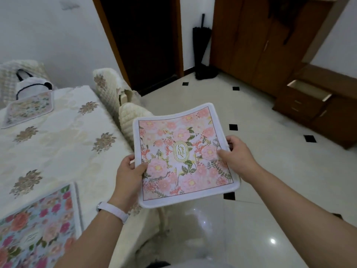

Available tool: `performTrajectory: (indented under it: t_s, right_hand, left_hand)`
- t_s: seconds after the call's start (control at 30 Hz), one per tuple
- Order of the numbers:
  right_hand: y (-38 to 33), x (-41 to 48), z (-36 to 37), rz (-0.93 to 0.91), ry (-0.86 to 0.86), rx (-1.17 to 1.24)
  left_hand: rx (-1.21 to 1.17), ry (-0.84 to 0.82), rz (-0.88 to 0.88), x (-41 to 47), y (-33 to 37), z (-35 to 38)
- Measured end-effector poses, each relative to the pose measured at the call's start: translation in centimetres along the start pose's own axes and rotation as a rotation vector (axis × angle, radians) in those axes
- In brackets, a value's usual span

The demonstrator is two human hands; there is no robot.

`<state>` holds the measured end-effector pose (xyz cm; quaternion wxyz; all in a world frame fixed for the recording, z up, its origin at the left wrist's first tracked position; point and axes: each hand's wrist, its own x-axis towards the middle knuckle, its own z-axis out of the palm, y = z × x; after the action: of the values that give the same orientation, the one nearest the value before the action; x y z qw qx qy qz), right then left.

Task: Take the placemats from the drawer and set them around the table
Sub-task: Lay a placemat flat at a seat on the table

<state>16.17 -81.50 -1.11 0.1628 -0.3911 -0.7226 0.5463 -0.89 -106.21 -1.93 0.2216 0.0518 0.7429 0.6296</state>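
A pink floral placemat (183, 151) with a white border hangs in the air over the floor, just right of the table. My left hand (129, 176) pinches its left edge, thumb on top. My right hand (235, 155) grips its right edge. Two more placemats lie on the table (58, 136): a bright blue-and-pink one (38, 225) at the near left corner and a pale floral one (29, 109) at the far end. The open drawer (309, 89) shows in the wooden cabinet at the right.
Cream-covered chairs (133, 122) stand at the table's right side, close to the held mat. A white bag (32, 86) sits at the table's far end. A black umbrella (201, 47) leans in the corner by a dark doorway. Tiled floor spreads to the right.
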Motion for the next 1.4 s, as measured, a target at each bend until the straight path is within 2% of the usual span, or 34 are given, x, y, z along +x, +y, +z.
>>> performTrajectory:
  t_s: [0.43,0.7,1.0,1.4]
  right_hand:
    - [3.5,3.0,-11.5,0.056,0.284,0.117]
    - [3.8,11.7,-14.1,0.148,0.383,0.09]
    - [-2.5,27.0,-14.1,0.155,0.388,-0.042]
    - [-9.8,44.1,-7.3,0.043,0.183,-0.149]
  left_hand:
    - [-0.007,-0.258,0.078,5.0,4.6,14.6]
    - [-0.035,-0.378,0.034,14.2,5.5,22.9]
    - [-0.067,-0.361,0.029,28.5,9.3,28.4]
    - [-0.155,-0.149,0.054,42.4,12.8,24.5]
